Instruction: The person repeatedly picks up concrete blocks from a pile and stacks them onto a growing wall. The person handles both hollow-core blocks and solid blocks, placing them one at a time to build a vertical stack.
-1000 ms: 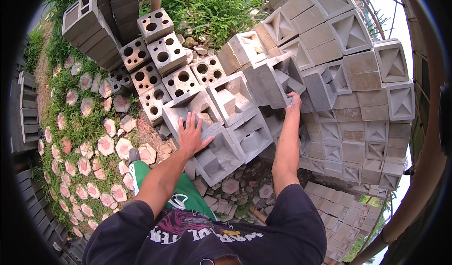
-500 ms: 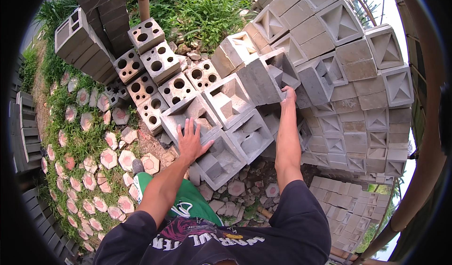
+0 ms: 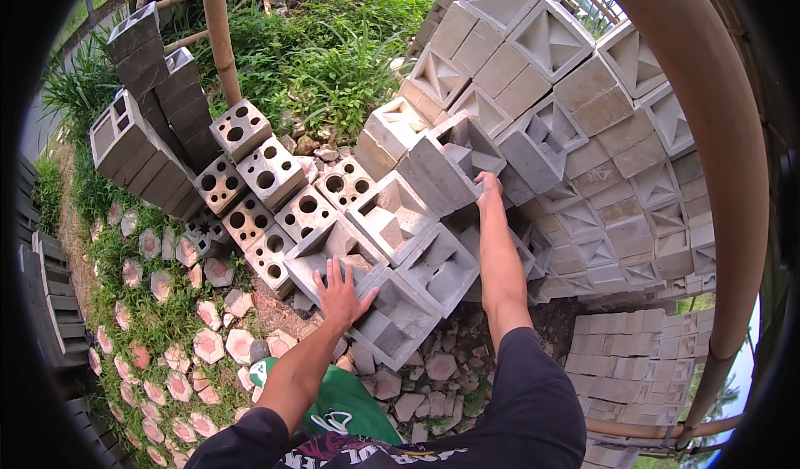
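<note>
My left hand [image 3: 342, 296] lies with spread fingers on the rims of two grey concrete vent blocks: an upper block [image 3: 304, 262] and a lower block [image 3: 417, 336]. My right hand [image 3: 489, 187] has its fingers hooked over the near right edge of another grey vent block [image 3: 423, 177]. That block sits tilted, higher than the neighbouring vent block [image 3: 379, 198] on its left. A further vent block [image 3: 450, 260] lies open-faced between my forearms. The underside of the block at my right hand is hidden.
Blocks with round holes [image 3: 267, 169] stand stacked at the left, beside taller dark block stacks [image 3: 146, 148]. A high wall of vent blocks [image 3: 600, 119] rises at the right, near a bamboo pole [image 3: 704, 77]. Hexagonal pavers [image 3: 208, 346] and rubble [image 3: 417, 406] cover the ground.
The whole view has shifted, showing more bamboo at the right and top left. Both hands stay on the same blocks, with no clear movement of the blocks themselves.
</note>
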A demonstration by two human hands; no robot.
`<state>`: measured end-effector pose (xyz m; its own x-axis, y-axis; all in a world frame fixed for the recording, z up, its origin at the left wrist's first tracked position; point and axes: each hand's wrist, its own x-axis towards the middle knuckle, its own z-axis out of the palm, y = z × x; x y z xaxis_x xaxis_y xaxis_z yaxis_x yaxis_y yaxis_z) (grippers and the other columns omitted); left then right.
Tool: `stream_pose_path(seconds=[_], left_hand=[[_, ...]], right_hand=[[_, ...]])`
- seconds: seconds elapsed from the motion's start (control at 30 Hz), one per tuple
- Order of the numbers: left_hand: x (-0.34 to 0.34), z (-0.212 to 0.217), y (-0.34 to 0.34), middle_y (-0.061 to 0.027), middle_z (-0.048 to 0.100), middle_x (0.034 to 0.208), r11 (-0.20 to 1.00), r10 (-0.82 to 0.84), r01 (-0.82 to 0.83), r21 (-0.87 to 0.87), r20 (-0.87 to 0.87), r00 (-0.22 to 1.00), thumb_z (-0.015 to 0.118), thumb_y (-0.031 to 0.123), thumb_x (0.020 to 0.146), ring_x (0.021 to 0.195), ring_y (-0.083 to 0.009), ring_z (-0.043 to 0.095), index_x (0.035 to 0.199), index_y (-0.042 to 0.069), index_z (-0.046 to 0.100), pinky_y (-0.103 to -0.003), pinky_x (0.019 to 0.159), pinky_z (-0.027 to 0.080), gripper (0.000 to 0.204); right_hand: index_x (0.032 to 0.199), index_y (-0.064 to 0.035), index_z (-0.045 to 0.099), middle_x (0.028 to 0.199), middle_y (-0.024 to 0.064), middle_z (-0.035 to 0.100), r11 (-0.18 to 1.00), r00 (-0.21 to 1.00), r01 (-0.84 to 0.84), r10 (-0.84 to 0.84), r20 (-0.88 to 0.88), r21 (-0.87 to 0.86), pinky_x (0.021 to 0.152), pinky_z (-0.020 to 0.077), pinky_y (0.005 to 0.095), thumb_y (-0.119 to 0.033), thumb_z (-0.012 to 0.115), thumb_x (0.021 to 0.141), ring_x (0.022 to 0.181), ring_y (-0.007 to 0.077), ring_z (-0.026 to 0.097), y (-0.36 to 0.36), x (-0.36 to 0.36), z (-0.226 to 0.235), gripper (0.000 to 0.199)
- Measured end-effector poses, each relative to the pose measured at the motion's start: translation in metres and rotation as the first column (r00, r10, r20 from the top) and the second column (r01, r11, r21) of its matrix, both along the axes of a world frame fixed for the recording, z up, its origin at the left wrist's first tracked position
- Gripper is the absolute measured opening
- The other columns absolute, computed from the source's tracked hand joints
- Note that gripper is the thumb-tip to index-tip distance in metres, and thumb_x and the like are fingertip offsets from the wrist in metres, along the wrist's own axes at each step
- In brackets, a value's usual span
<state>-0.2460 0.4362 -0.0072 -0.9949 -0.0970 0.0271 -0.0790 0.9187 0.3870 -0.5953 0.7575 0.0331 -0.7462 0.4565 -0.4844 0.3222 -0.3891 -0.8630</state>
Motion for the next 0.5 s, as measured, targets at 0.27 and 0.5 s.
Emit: stream_pose_path(seconds=[0.27,0.5], left_hand=[[0.006,-0.003,0.007,-0.0217,0.025,0.149,0.997,-0.074,0.074,0.013,0.047,0.996,0.046,0.071,0.079,0.140,-0.0314,0.020,0.137,0.003,0.040,-0.056,0.110,0.008,0.090],[0.008,-0.002,-0.007,-0.0258,0.021,0.148,0.997,-0.081,0.079,0.027,0.075,0.994,0.048,0.067,0.081,0.140,-0.0338,0.019,0.138,0.002,0.037,-0.057,0.110,0.008,0.087]], right_hand=[[0.128,-0.0008,0.043,0.122,0.0176,0.052,0.996,0.990,-0.085,0.084,-0.110,0.002,0.094,0.0431,0.0502,-0.033,0.067,0.075,0.111,0.0323,0.054,0.033,0.034,-0.013,0.067],[0.146,0.0010,0.021,0.152,0.0159,0.023,0.860,0.885,-0.281,0.404,-0.232,0.426,0.113,0.0172,0.0344,-0.048,0.056,0.091,0.142,0.0251,0.019,-0.107,0.287,0.002,0.081]])
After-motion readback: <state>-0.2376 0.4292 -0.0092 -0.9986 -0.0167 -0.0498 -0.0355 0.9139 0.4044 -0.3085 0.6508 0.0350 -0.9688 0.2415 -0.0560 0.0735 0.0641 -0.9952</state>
